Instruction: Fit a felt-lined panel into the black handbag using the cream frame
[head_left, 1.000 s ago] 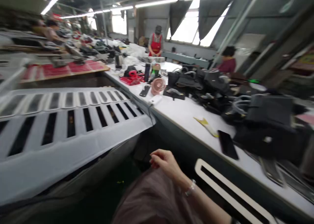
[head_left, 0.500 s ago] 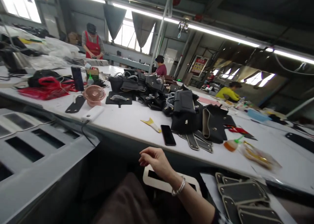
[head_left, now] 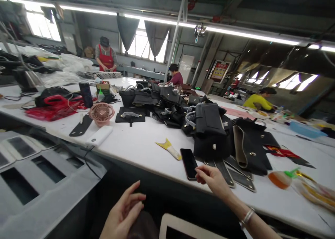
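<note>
My right hand [head_left: 211,179], a silver bracelet at its wrist, is over the table's front edge with its fingers curled together. Its fingertips overlap the lower right corner of a dark phone [head_left: 188,163] lying flat on the white table; whether they touch it I cannot tell. What the curled fingers hold, if anything, is hidden. Lower down, in front of the table, my left hand [head_left: 125,211] is open, its fingers apart and nothing in them. Below, a pale frame with a dark opening [head_left: 167,225] is partly cut off by the picture's bottom edge.
Black leather bags [head_left: 209,124] are heaped behind the phone, with dark straps [head_left: 225,172] beside it. A yellow-and-white piece [head_left: 170,150], a pink fan [head_left: 101,113], a white box [head_left: 99,136] and an orange-filled bottle [head_left: 280,179] are on the table. Co-workers sit or stand farther off.
My right hand has moved up and right, from below the table edge to the phone's corner. My left hand has come into view. The camera view has shifted.
</note>
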Tool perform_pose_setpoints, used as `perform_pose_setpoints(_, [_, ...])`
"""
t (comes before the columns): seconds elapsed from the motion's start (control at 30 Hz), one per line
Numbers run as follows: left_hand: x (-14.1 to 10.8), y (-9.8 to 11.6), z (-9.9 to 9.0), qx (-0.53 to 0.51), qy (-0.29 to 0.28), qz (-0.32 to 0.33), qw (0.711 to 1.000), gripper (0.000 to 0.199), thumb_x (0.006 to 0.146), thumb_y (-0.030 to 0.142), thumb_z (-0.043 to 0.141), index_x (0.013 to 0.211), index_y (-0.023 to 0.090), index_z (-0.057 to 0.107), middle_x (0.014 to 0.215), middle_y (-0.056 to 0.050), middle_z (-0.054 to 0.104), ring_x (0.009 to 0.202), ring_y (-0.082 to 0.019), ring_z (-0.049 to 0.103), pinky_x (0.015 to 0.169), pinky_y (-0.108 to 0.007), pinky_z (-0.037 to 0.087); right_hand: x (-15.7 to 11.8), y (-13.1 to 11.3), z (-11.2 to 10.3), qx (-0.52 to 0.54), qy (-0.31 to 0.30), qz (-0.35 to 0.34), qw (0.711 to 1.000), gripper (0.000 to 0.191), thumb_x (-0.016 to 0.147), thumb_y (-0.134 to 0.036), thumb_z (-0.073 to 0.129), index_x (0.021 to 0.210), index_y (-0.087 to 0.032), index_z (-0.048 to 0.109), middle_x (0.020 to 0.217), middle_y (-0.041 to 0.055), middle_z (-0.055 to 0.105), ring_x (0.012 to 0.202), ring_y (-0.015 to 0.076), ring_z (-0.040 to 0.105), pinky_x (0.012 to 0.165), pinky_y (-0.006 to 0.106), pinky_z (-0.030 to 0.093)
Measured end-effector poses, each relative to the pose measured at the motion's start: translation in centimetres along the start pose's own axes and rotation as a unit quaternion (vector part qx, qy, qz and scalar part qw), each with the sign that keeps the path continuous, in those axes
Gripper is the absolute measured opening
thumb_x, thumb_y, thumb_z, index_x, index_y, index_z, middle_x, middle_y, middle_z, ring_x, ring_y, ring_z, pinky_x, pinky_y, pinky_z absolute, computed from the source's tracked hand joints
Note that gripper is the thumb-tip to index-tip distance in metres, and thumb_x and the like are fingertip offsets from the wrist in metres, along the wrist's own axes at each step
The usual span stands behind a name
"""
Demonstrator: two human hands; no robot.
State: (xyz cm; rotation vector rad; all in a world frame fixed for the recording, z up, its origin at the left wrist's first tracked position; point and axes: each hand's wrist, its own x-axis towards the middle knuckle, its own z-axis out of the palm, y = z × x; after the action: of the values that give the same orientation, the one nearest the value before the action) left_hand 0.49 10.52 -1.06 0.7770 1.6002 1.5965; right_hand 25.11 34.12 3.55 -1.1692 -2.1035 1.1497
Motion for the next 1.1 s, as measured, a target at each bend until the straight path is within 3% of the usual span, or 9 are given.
perform_pose_setpoints(0.07, [5.1,-0.2,0.2,0.04,0.018,0.031,0.999,0.061,0.08,0.056,0.057,0.128,0.018,0.053,0.096,-0.007,0.072,0.089,-0.024,0.068,0.084,-0.036,0.054,2.7,-0.6,1.6,-0.046,-0.019,-0.028,0.998,0.036,0.087,-0.046,0.047,0.083,-0.015,0.065,0.07,0.0055,0.068,0.064,0.0189,0.064,0.059,0.029,0.05])
perform_pose_setpoints(0.2, [14.8,-0.5,-0.9,0.218,0.091,0.114,0.965,0.047,0.089,0.046,0.046,0.126,0.017,0.052,0.093,-0.004,0.072,0.08,-0.02,0.067,0.077,-0.032,0.052,10.1,-3.1,5.8,-0.168,-0.055,-0.101,0.979,0.025,0.089,-0.029,0.047,0.081,-0.015,0.066,0.073,0.0047,0.069,0.071,0.0194,0.064,0.068,0.029,0.049])
perform_pose_setpoints(0.33, [20.9,-1.5,-2.1,0.302,0.142,0.117,0.935,0.038,0.089,0.033,0.045,0.124,0.019,0.053,0.091,-0.003,0.07,0.078,-0.021,0.066,0.075,-0.034,0.049,18.5,-5.6,11.6,-0.296,-0.075,-0.18,0.935,0.024,0.088,-0.016,0.049,0.107,-0.013,0.063,0.106,0.0122,0.068,0.094,0.0239,0.064,0.085,0.034,0.048])
perform_pose_setpoints(0.47, [22.5,-2.5,-2.1,0.371,0.168,0.13,0.904,0.031,0.091,0.03,0.045,0.118,0.023,0.059,0.093,-0.004,0.068,0.087,-0.024,0.064,0.078,-0.036,0.046,26.2,-7.2,17.7,-0.392,-0.099,-0.255,0.878,0.05,0.085,-0.004,0.046,0.133,-0.017,0.046,0.149,0.014,0.036,0.119,0.031,0.05,0.088,0.042,0.05])
perform_pose_setpoints(0.57, [22.6,-3.0,-1.8,0.41,0.168,0.145,0.885,0.03,0.093,0.029,0.043,0.117,0.022,0.059,0.094,-0.004,0.067,0.09,-0.024,0.063,0.081,-0.036,0.046,31.4,-8.4,21.4,-0.433,-0.093,-0.293,0.847,0.055,0.089,-0.003,0.037,0.142,-0.018,0.036,0.156,0.0132,0.021,0.134,0.0402,0.028,0.088,0.055,0.049])
perform_pose_setpoints(0.67, [23.0,-3.6,-1.8,0.449,0.162,0.157,0.865,0.03,0.094,0.028,0.041,0.117,0.02,0.058,0.095,-0.006,0.067,0.088,-0.024,0.064,0.08,-0.037,0.048,36.0,-9.5,24.0,-0.453,-0.071,-0.314,0.831,0.051,0.095,-0.008,0.034,0.145,-0.02,0.032,0.156,0.0124,0.018,0.139,0.0428,0.014,0.095,0.067,0.039])
perform_pose_setpoints(0.83, [23.9,-5.6,-2.1,0.456,0.169,0.19,0.853,0.026,0.095,0.028,0.041,0.115,0.023,0.057,0.094,-0.006,0.067,0.087,-0.023,0.064,0.077,-0.037,0.05,41.2,-9.8,26.0,-0.462,-0.047,-0.31,0.83,0.051,0.098,-0.017,0.044,0.147,-0.024,0.029,0.153,0.0124,0.025,0.137,0.0404,0.023,0.099,0.066,0.037])
perform_pose_setpoints(0.97, [24.5,-7.0,-2.2,0.448,0.184,0.235,0.842,0.025,0.095,0.025,0.041,0.115,0.026,0.056,0.091,-0.006,0.067,0.083,-0.022,0.064,0.076,-0.036,0.051,43.0,-9.4,26.4,-0.446,-0.035,-0.301,0.842,0.06,0.096,-0.022,0.05,0.149,-0.028,0.022,0.151,0.0115,0.027,0.133,0.0381,0.031,0.097,0.06,0.043])
perform_pose_setpoints(1.1, [24.9,-7.6,-2.3,0.454,0.195,0.288,0.82,0.024,0.094,0.022,0.043,0.114,0.026,0.056,0.09,-0.004,0.067,0.079,-0.02,0.064,0.073,-0.033,0.051,43.9,-9.9,26.9,-0.419,-0.029,-0.287,0.861,0.077,0.09,-0.04,0.061,0.151,-0.025,0.017,0.153,0.0138,0.023,0.135,0.0403,0.026,0.1,0.061,0.039])
